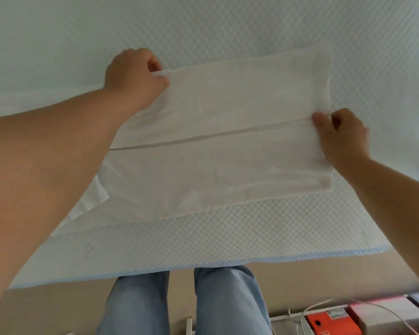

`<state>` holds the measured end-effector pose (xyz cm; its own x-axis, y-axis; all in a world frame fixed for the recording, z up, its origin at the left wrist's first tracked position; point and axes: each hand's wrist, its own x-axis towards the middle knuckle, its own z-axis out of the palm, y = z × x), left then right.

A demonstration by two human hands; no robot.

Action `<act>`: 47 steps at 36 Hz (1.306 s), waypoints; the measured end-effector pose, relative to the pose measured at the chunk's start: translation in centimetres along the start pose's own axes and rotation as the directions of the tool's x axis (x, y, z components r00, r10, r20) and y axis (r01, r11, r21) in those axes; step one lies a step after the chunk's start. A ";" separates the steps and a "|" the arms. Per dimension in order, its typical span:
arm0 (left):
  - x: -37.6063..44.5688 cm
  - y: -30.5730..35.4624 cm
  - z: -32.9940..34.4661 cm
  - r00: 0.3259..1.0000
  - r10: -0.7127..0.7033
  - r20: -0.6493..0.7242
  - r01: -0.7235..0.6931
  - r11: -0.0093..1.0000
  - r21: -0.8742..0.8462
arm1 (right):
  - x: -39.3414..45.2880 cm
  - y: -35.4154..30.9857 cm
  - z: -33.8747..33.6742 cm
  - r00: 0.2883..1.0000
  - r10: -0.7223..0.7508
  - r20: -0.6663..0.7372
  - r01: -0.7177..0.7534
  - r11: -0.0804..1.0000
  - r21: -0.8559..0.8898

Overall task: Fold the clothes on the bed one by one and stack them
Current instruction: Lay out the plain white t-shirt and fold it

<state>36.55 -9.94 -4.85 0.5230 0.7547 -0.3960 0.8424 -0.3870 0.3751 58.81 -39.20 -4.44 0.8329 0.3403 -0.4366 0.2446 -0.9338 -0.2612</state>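
A white garment (pixel 218 146) lies spread flat on the bed (pixel 252 25), partly folded, with a fold edge running across its middle from left to right. My left hand (pixel 136 76) grips the garment's far left corner, fingers curled round the cloth. My right hand (pixel 341 136) pinches the right end of the fold edge between thumb and fingers. A thin white flap of the garment (pixel 92 199) sticks out at the lower left, partly under my left forearm.
The bed's cover is pale blue-white with a fine checked weave, and its near edge (pixel 203 264) runs across below the garment. My legs in blue jeans (pixel 186 303) stand at the edge. Orange and pink boxes with a white cable (pixel 344 320) lie on the floor at right.
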 end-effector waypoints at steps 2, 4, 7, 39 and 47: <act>-1.3 -0.2 0.0 0.995 0.000 -0.100 0.000 1.000 -0.003 | 0.0 0.1 0.0 0.999 0.043 -0.017 -0.042 0.998 0.035; -3.2 -0.6 0.0 0.988 0.000 -0.153 -0.001 1.000 -0.008 | -0.6 0.0 0.0 0.997 0.074 -0.037 -0.071 0.995 0.075; -7.0 -1.9 0.1 0.985 0.036 -0.170 -0.034 0.999 0.011 | -2.8 -0.6 0.2 0.996 0.013 -0.088 -0.008 0.998 0.057; -24.4 -29.1 -5.0 0.745 -0.664 -0.065 0.647 0.742 -0.177 | -26.8 -24.5 17.1 0.792 -0.404 0.457 0.447 0.894 0.016; -23.8 -31.4 -5.2 0.758 -0.651 -0.030 0.624 0.738 -0.257 | -27.4 -26.2 19.5 0.913 0.056 0.405 -0.130 0.979 0.158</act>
<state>-3.03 -13.05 -2.85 -0.1558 0.8404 -0.5191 0.9148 0.3210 0.2452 19.94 -21.86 -2.42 0.5727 0.3029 -0.7617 0.0524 -0.9408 -0.3348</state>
